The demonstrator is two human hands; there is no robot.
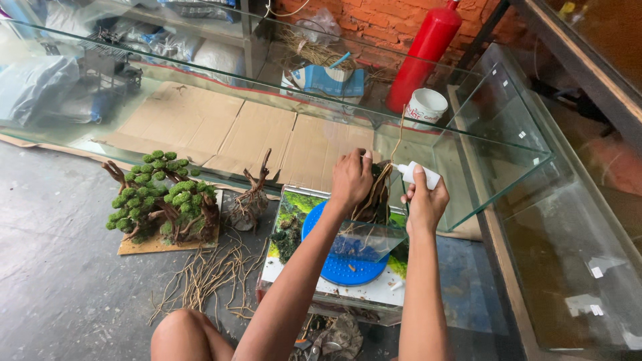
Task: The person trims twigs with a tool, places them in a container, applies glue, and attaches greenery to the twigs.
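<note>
Over one blue disc [341, 257], two hands: left hand [351, 179], right hand [424, 199].

The driftwood piece [376, 195] is a dark, gnarled lump with thin tan roots trailing from it. It stands upright on a round blue turntable [344, 257], at the disc's far edge. The left hand [351, 177] grips the top of the wood from above, fingers curled over it. The small white squeeze bottle [418, 174] lies nearly level in the right hand [424, 200], its pointed nozzle aimed left and touching or just beside the upper roots. The turntable is flat, dotted with small bumps, and partly covered by a clear sheet.
</note>
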